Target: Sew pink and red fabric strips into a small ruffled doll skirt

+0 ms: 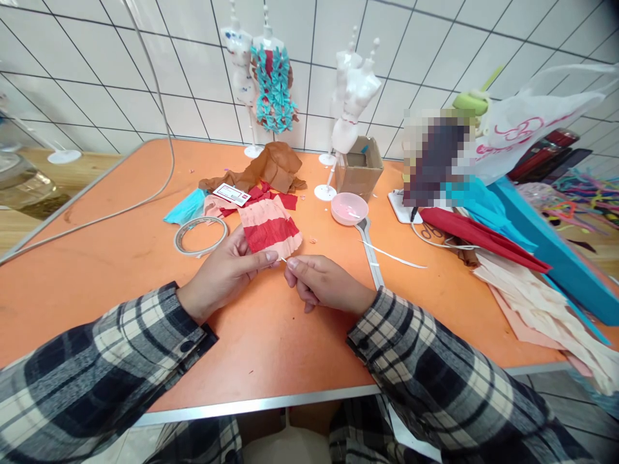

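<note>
My left hand (226, 274) grips the lower edge of a pleated piece of red and pale pink striped crepe paper (269, 227), held just above the orange table (145, 270). My right hand (323, 281) is closed in a pinch beside it, thumb and forefinger meeting at the paper's lower right corner on a thin white strip or pin (285, 260) too small to name. Both fingertips nearly touch each other.
A tape roll (200, 235) lies left of my hands. Behind are brown, red and teal paper scraps (271, 169), small mannequins (273, 84), a cardboard box (360, 169), a pink bowl (349, 208). Paper sheets (527, 283), scissors (430, 230) and a blue box (551, 251) fill the right.
</note>
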Available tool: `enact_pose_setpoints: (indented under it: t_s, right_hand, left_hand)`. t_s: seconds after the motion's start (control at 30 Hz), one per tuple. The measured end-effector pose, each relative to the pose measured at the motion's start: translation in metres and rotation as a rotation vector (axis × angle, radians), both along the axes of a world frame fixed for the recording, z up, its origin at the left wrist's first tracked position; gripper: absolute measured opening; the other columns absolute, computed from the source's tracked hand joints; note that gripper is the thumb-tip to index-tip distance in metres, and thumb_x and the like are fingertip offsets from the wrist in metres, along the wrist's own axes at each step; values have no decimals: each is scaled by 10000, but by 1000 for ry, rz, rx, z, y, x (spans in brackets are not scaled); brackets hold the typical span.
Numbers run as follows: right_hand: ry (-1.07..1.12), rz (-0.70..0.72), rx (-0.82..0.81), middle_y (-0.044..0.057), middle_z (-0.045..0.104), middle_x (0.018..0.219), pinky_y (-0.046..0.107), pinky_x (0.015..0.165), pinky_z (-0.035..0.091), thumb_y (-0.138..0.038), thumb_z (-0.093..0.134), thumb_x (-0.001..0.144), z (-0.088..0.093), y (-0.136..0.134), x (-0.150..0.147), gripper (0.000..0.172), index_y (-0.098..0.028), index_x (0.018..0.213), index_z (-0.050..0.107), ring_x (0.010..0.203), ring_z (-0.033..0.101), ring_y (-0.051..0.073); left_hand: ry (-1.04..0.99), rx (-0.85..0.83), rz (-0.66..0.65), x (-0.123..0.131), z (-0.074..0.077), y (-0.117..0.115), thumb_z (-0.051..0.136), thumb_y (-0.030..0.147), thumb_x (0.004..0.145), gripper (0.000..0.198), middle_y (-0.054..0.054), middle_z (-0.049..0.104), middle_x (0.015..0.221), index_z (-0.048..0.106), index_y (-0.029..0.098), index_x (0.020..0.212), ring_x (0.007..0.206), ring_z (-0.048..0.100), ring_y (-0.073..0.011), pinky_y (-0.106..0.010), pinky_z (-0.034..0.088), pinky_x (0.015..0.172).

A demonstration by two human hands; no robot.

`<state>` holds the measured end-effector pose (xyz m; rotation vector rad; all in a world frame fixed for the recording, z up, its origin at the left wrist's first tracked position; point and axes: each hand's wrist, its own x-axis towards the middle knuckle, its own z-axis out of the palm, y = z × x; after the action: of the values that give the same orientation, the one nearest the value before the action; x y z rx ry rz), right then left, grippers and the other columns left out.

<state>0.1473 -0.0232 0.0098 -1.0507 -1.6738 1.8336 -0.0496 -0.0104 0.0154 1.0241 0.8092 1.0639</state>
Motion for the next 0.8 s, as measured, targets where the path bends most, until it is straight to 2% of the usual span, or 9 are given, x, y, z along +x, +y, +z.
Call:
enact_pose_setpoints:
  t_s: [0.13,0.37,0.8]
  right_hand:
    - [-12,3,0,-103,431,458,181,452,508,-437,385,1085,1,0,0,384,-205,797,487,385,430,76]
    - [-27,16,10,-97,431,452,177,445,498,-420,380,1085,2,0,1,375,-206,794,482,391,455,81]
    - [8,7,18,-99,437,455,184,438,491,-459,389,1078,-2,0,1,383,-209,808,492,393,440,84]
  left_hand:
    - [3,12,-13,0,-2,1,923,237,710,565,-99,774,1222,701,221,1229,1119,718,-315,-372,603,865]
    - [-23,49,-45,-2,-5,3,896,204,748,540,-82,798,1099,685,210,1244,991,752,-256,-336,605,862]
    - [-7,58,-36,-1,-4,3,904,218,727,522,-60,802,1087,714,244,1213,1019,740,-297,-364,599,827]
